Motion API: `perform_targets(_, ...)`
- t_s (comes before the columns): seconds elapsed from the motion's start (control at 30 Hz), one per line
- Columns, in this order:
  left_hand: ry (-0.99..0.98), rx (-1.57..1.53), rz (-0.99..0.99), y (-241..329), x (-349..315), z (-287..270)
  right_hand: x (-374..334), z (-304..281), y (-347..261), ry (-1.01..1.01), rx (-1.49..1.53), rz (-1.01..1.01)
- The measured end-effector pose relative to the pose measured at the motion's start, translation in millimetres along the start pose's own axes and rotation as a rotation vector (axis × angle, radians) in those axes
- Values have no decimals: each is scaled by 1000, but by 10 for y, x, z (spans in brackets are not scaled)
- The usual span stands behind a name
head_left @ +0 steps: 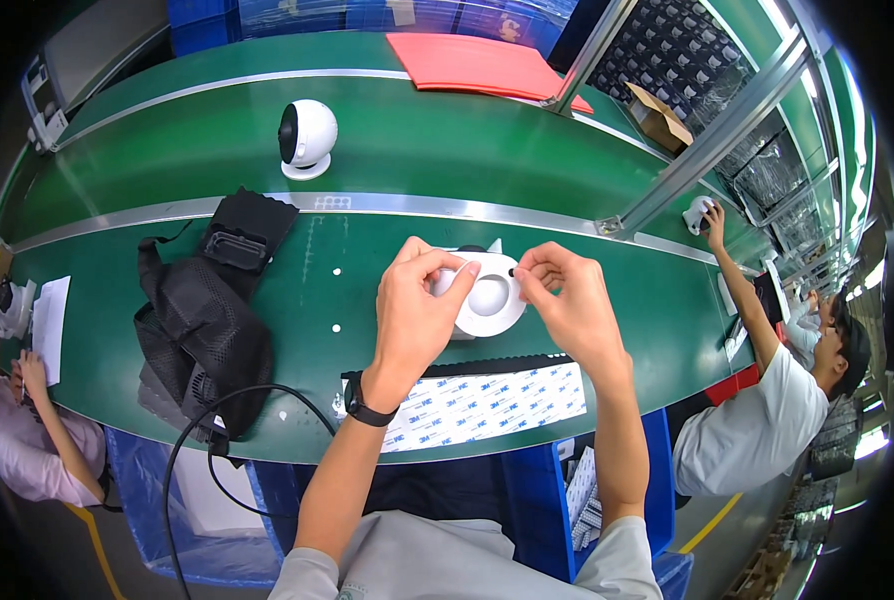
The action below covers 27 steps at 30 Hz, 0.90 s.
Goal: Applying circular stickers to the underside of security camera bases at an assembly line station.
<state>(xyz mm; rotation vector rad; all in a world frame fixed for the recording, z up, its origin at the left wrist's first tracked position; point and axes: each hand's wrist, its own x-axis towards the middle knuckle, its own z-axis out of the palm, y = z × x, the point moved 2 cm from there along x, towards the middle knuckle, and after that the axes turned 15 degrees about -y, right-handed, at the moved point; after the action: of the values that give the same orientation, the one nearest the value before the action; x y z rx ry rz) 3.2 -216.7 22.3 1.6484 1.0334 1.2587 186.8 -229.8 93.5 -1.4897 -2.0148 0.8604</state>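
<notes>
My left hand (pixel 417 305) is closed on a white device with a round base (pixel 504 318), thumb and forefinger at its left side. The base has a round recess in its middle and faces up. My right hand (pixel 572 297) is pinched at the right rim, beside a tiny black spot; whether the fingertips hold a small piece cannot be made out. Just below the device lies a white backing sheet with blue print (pixel 497 402), a black strip along its upper edge.
On the green belt beyond stands a white ball-shaped device (pixel 312 135) on a round foot. A black mesh bag (pixel 207 320) lies left, a black cable hanging near it. Red foam sheets (pixel 477 65) lie far back. Blue bins (pixel 537 500) stand below the bench edge. People work on both sides.
</notes>
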Motion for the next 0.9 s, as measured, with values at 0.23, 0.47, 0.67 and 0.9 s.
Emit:
perform_targets(0.23,-2,-8,-8,-1,-8,-6,0,3,-38,34,-106,12)
perform_targets(0.47,-16,29,-26,44,-25,-25,105,-154,192,-149,159,130)
perform_targets(0.67,145,245,65,356,-431,145,-135,27,661,-72,446,133)
perform_targets(0.9,-424,440,199,107,-1121,611,-560,48,1085,-219,-129,27)
